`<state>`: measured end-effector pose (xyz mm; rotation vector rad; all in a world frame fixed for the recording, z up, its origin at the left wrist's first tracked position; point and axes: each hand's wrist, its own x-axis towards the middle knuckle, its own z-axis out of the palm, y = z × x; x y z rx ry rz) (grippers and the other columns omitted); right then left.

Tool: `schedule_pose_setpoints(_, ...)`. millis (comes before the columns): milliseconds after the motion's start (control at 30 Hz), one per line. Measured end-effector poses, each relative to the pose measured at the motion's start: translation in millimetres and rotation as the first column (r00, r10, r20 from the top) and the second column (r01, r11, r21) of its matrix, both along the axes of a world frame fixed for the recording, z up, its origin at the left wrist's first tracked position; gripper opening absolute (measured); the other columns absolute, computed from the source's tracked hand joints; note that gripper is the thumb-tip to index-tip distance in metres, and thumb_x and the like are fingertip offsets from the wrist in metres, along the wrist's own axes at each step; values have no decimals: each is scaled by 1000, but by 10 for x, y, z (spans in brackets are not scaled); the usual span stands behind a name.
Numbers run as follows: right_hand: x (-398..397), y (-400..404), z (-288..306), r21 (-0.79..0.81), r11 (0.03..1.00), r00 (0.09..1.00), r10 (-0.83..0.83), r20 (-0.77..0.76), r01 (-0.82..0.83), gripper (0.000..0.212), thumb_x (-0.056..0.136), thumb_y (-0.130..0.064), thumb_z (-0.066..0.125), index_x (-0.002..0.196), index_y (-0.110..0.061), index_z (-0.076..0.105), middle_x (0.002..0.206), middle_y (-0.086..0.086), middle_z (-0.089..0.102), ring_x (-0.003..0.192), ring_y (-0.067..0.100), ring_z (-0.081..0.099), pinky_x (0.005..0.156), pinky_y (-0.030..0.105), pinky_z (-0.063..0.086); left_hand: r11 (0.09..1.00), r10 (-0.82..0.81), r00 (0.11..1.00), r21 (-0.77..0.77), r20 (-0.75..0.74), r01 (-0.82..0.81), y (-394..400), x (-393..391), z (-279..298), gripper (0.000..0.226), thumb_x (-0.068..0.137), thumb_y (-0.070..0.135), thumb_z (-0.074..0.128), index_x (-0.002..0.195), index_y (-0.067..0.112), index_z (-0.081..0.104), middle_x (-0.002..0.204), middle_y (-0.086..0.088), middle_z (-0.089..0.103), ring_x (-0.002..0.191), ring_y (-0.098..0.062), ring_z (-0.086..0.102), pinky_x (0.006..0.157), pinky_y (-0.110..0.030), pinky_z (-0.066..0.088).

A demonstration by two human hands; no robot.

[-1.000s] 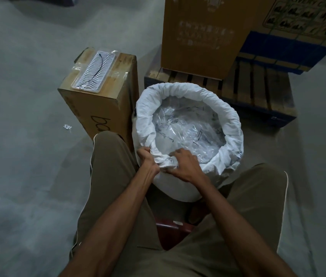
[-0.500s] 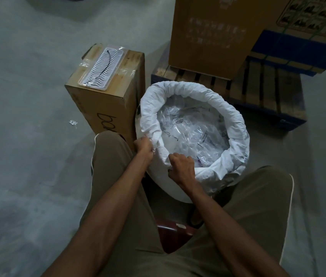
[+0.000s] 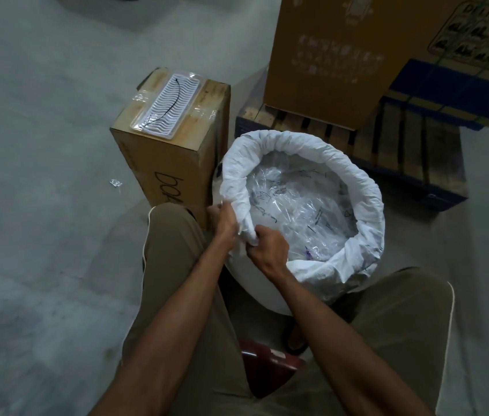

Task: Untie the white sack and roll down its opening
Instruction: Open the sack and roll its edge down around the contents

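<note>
A white sack [image 3: 354, 187] stands open on the floor between a seated person's knees, its rim rolled down, clear plastic bags [image 3: 300, 211] inside. The left hand [image 3: 222, 219] and right hand [image 3: 268, 246] both grip the near rim, fingers curled round the fabric.
</note>
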<state>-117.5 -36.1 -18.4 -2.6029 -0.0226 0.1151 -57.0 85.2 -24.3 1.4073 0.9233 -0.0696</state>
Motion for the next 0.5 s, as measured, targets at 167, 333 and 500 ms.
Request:
schedule_pose_setpoints(167, -51, 190, -102, -350, 921, 981, 195, 27, -173, 20, 71, 0, 70, 82, -15, 64, 73, 4, 67, 67, 30, 63, 67, 37, 39, 953, -171, 985, 248, -34, 174, -55, 198, 78, 62, 93, 43, 69, 136, 3, 49, 141, -18, 57, 126, -36, 58, 101, -40, 48)
schedule_pose_setpoints(333, 86, 86, -85, -340, 881, 940, 341, -26, -329, 20, 79, -33, 72, 88, -19, 60, 84, 1, 69, 76, 27, 64, 71, 38, 35, 1000, 3, 992, 21, -125, 0, 79, 438, -98, 43, 100, 22, 61, 133, -5, 58, 135, -23, 62, 125, -39, 61, 102, -43, 52)
schedule_pose_setpoints(500, 326, -87, 9, -70, 947, 949, 315, 22, -313, 44, 102, -56, 36, 72, -25, 44, 68, -7, 51, 68, 22, 55, 72, 42, 43, 928, 213, 961, -270, -176, -256, 164, 474, -98, 54, 109, 31, 31, 137, -9, 54, 137, -20, 57, 127, -35, 55, 106, -41, 47)
